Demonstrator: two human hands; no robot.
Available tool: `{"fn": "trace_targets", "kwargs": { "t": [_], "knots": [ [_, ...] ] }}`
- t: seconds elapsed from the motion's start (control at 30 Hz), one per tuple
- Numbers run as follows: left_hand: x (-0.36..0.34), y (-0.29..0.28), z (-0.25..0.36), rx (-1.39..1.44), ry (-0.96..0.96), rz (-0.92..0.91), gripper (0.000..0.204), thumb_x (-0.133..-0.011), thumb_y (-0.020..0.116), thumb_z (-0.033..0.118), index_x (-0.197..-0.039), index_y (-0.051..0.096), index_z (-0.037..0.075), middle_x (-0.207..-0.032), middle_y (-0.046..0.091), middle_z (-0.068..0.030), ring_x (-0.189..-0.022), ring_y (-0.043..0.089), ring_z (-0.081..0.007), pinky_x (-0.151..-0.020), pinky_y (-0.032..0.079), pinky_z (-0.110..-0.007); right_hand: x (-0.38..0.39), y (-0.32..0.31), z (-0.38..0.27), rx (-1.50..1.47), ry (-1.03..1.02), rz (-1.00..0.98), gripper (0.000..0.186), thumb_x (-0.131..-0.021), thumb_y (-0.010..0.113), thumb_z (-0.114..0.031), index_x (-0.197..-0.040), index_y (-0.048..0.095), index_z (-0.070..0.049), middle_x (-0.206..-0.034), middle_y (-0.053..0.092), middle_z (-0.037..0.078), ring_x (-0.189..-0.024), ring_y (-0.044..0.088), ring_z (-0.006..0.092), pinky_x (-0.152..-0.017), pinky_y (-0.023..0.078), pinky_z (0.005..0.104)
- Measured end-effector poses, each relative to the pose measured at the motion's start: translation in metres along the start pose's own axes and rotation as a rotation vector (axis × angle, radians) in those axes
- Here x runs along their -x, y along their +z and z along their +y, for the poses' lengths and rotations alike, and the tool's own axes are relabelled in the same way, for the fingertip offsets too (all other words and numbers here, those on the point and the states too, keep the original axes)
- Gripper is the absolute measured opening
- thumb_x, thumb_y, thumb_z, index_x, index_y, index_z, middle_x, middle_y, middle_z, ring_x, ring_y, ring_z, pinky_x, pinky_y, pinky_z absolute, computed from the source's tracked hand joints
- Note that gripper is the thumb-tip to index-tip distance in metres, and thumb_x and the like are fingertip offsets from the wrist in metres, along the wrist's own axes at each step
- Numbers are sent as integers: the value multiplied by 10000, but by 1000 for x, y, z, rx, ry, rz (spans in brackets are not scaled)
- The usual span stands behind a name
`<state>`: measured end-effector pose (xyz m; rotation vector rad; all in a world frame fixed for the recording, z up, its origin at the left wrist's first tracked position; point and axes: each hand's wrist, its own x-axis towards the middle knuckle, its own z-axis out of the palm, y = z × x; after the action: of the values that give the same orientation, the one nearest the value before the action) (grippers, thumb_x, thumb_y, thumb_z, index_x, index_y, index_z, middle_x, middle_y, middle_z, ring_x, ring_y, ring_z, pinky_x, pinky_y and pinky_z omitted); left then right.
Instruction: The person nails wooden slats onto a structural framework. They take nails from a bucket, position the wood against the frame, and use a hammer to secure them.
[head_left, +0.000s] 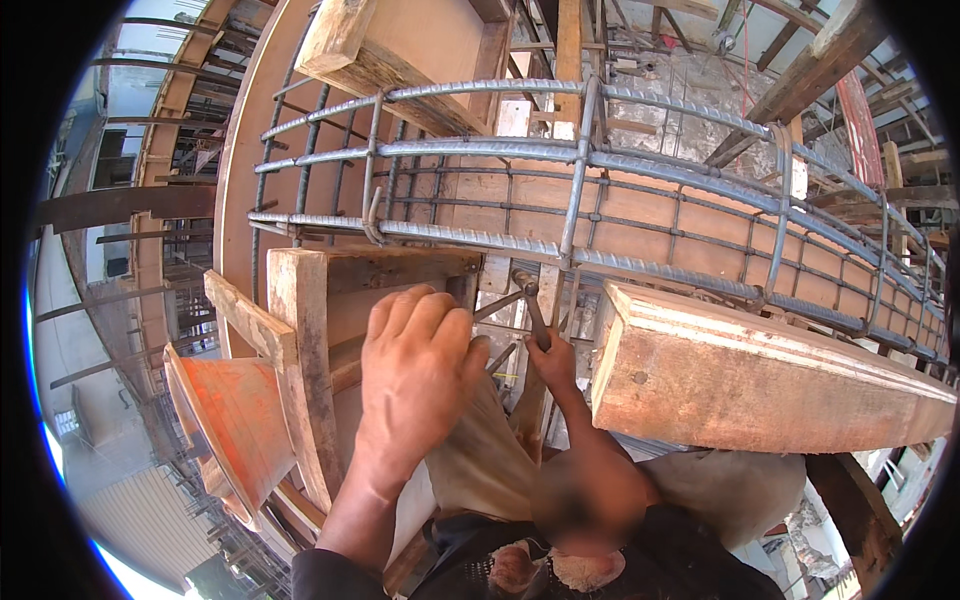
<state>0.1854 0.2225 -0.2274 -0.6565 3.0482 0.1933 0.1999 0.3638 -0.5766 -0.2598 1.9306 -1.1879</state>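
Observation:
My right hand [553,362] is wrapped round the dark handle of a hammer [538,318], whose head points up and away from me, just below the rebar cage [480,240]. Nearer and to the left, my left hand [418,350] is raised with its back up and its fingers curled in; anything inside it is hidden. The left hand is in front of a wooden formwork frame [300,370]. An upright timber [545,290] stands behind the hammer head.
Steel bars and ties of the cage cross from left to right ahead of me, alongside plywood panels. A thick wooden beam [740,385] lies at the right, an orange-stained board [240,410] at the left. Timber props and a lower level show beneath.

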Motion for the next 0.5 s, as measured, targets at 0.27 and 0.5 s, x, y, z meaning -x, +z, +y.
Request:
{"fn": "trace_targets", "kwargs": {
  "t": [0.27,0.5],
  "knots": [
    [-31,133,-46,-594,-64,-323,456,-866,614,210,-1236,626,-55,-1234,640,-176,-1279,528,-304,-1183,267,-471,1,0,10,82,-27,-13,332,-896,727,-353,-1015,684,-45,-757,695,187,-744,709,355,-668,530,437],
    [-34,150,-89,-805,34,-433,394,-890,608,279,-1211,640,52,-1218,658,-119,-1231,559,-247,-1088,323,-406,3,6,-25,13,-12,-36,332,-908,716,-336,-1034,691,-30,-711,671,174,-673,686,291,-641,506,411]
  ]
}}
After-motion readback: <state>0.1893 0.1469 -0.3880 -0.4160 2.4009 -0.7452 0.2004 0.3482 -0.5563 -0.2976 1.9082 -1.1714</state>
